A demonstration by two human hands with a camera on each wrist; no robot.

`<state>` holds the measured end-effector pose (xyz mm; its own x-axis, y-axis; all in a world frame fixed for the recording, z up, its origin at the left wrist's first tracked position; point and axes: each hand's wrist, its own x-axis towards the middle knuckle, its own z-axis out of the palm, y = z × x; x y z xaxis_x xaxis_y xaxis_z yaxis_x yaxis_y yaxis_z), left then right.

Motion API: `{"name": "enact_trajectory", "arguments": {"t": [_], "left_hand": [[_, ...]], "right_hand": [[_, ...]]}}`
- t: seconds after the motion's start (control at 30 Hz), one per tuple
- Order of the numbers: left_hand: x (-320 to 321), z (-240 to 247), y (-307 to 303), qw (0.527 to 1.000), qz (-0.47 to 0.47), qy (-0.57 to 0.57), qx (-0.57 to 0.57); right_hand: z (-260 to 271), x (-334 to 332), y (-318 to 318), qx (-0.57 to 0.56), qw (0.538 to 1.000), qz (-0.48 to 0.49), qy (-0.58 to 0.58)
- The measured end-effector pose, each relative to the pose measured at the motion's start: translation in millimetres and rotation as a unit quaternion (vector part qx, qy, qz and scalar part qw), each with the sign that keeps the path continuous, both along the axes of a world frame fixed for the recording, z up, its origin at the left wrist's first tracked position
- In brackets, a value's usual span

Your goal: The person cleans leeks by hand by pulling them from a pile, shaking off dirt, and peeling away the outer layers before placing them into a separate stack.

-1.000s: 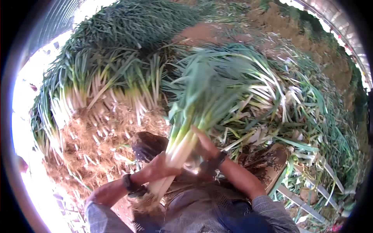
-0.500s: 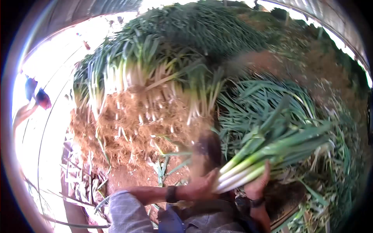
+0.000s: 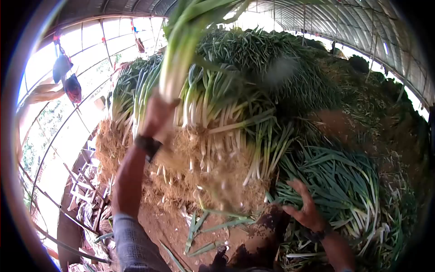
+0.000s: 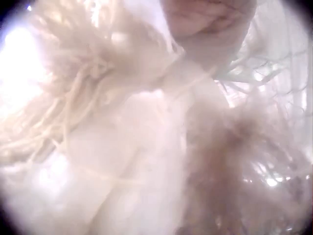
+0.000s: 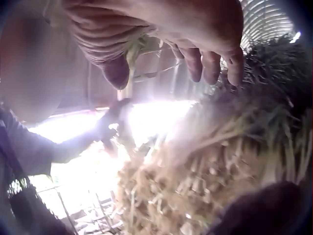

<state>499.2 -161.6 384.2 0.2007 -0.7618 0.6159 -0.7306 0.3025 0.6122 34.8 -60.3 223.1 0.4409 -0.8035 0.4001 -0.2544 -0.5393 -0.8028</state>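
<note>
My left hand grips a bunch of leeks by the white stems, raised above the left part of a stacked leek pile; the green leaves point up. Blurred white stems and roots fill the left wrist view, with part of my left hand at its top. My right hand holds nothing, fingers apart, beside a lower heap of leeks. In the right wrist view my right hand has its thumb and fingers spread, with the pile's roots beyond.
Cut leaves lie on the brown ground in front of me. A leg is bent between the pile and the right heap. Leaf litter spreads on the right. Curved frame bars stand at the left, with dark bags hanging there.
My left hand has lifted the leeks up and to the left, over the pile. My right hand has come away from them. The head view has turned and shows more of the shelter.
</note>
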Motion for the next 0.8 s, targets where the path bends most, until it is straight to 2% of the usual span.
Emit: {"name": "enact_trajectory", "arguments": {"t": [0.03,0.1,0.17,0.2,0.23,0.27,0.3,0.33,0.37,0.4,0.43,0.47,0.5,0.53,0.57,0.6,0.63,0.67,0.7,0.73,0.77,0.8], "left_hand": [[25,27,-12,0.987,0.102,0.032,0.120],[121,-1,-56,0.961,0.239,-0.106,0.085],[131,-56,-67,0.891,0.394,-0.216,0.062],[121,-74,-70,0.903,0.369,-0.186,0.121],[110,-112,-79,0.919,0.342,-0.176,0.086],[64,-121,-67,0.914,0.314,-0.179,0.182],[63,-199,-95,0.920,0.311,-0.235,-0.055],[19,-220,-82,0.973,0.171,-0.156,-0.024],[-27,-251,-87,0.962,0.189,-0.184,-0.073],[-66,-282,-90,0.981,0.121,-0.130,-0.076],[-123,-281,-77,0.993,-0.036,0.108,-0.022],[-173,-261,-53,0.997,0.004,0.012,-0.075],[-219,-243,-33,0.988,0.024,-0.078,-0.131],[-257,-238,-20,0.991,-0.031,-0.065,-0.117],[-296,-237,-7,0.981,-0.169,0.098,-0.011],[-339,-244,1,0.915,-0.296,0.250,0.113],[-379,-266,2,0.867,-0.368,0.324,0.089],[-408,-249,19,0.831,-0.412,0.349,0.135],[-433,-249,23,0.804,-0.468,0.339,0.137],[-454,-247,28,0.753,-0.511,0.375,0.175],[-473,-246,33,0.702,-0.544,0.409,0.210],[-488,-247,36,0.686,-0.557,0.411,0.225]], "right_hand": [[-19,-14,2,0.062,0.997,-0.047,0.004],[-62,-46,6,0.139,0.985,-0.101,0.004],[-89,-72,17,0.217,0.962,-0.168,-0.011],[-104,-85,22,0.217,0.962,-0.167,-0.010],[-121,-99,26,0.238,0.951,-0.197,-0.002],[-138,-112,30,0.259,0.939,-0.226,0.007],[-154,-126,34,0.262,0.939,-0.225,0.010],[-169,-140,37,0.287,0.933,-0.216,0.015],[-180,-154,36,0.313,0.927,-0.207,0.020],[-190,-168,33,0.316,0.925,-0.208,0.024],[-203,-182,34,0.314,0.926,-0.207,0.027],[-216,-194,42,0.315,0.924,-0.214,0.028],[-220,-199,43,0.256,0.938,-0.225,0.065],[-225,-210,49,0.208,0.938,-0.256,0.103],[-221,-218,57,0.184,0.936,-0.272,0.126],[-233,-238,63,0.187,0.926,-0.289,0.157],[-240,-259,69,0.236,0.912,-0.296,0.158],[-202,-251,76,0.228,0.896,-0.338,0.175],[-191,-261,82,0.242,0.885,-0.364,0.160],[-210,-287,87,0.258,0.865,-0.374,0.213],[-209,-299,100,0.282,0.851,-0.413,0.160],[-212,-315,110,0.302,0.837,-0.443,0.108]]}}
